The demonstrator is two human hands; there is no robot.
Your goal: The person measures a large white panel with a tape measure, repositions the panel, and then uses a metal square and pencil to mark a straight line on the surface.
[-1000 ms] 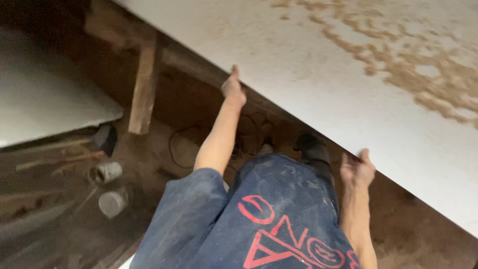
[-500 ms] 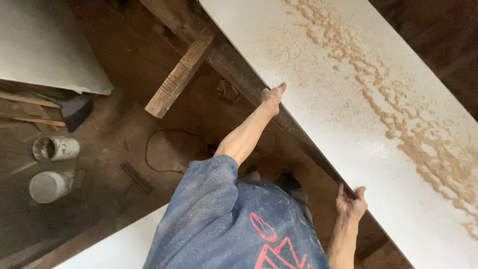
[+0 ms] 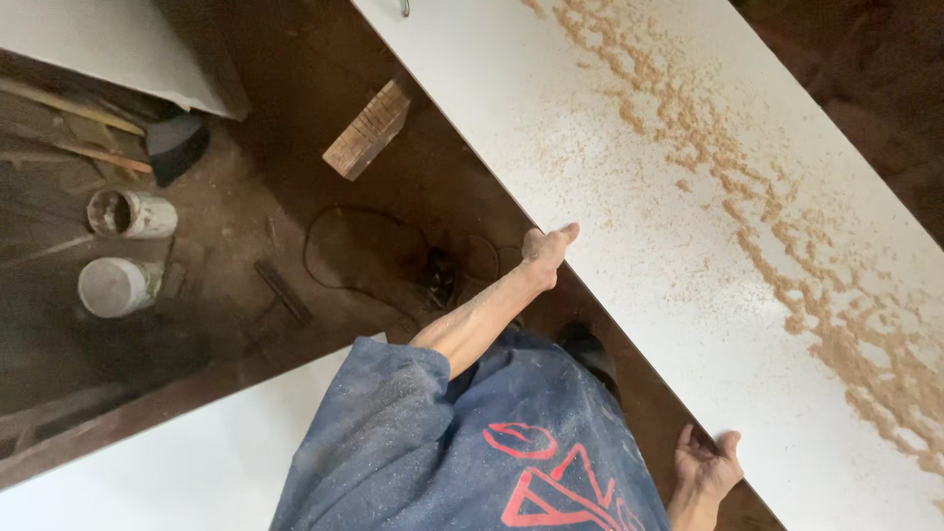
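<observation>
A long white board (image 3: 629, 167) runs diagonally from the top middle to the lower right, with a trail of sawdust (image 3: 777, 226) along it. My left hand (image 3: 546, 248) grips the board's near edge, arm stretched out, thumb on top and fingers under. My right hand (image 3: 706, 462) holds the same edge lower down, close to my body, thumb hooked over the top. My blue shirt with red print (image 3: 492, 442) fills the bottom middle.
A wooden block (image 3: 369, 128) sticks out under the board. Two dusty cans (image 3: 123, 246), a dark cable loop (image 3: 354, 251) and scraps lie on the dirt floor. Another white panel (image 3: 197, 462) lies at lower left, one more (image 3: 108, 44) at top left.
The board has swung across the view toward the right and more of its sawdust-covered top shows. Both hands stay on the near edge, the left arm more extended.
</observation>
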